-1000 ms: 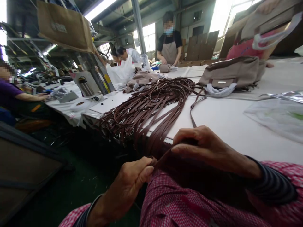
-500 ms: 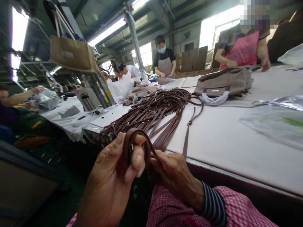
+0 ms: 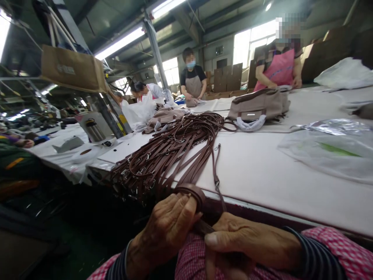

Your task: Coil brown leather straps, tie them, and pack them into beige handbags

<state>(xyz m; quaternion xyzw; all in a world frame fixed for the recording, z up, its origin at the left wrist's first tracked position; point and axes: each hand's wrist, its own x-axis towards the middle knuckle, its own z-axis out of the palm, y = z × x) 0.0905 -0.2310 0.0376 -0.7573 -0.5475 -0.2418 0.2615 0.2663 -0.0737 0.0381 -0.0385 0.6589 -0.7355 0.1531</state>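
Note:
My left hand (image 3: 163,227) is closed around a brown leather strap (image 3: 190,189) wound into a coil, whose loops stand out above my fingers. Lower down, my right hand (image 3: 256,241) grips a length of the same strap, with the thumb pressed on it; its other fingers are partly hidden in shadow. Both hands are over my lap, just below the table's edge. A large heap of similar brown straps with metal clips (image 3: 175,146) lies right beyond them. One single strap (image 3: 216,167) runs over the table edge near my right hand.
A taupe handbag (image 3: 256,105) with wrapped handles rests on the white table (image 3: 291,194). Clear plastic bags (image 3: 317,155) lie on the right. A brown tote (image 3: 72,70) hangs at upper left. Across the table stand a person in a pink apron (image 3: 279,70) and another in a grey apron (image 3: 194,83).
Both hands have come down toward my lap. My left hand has turned from palm up to knuckles up, still on the coil. The view has shifted to the right.

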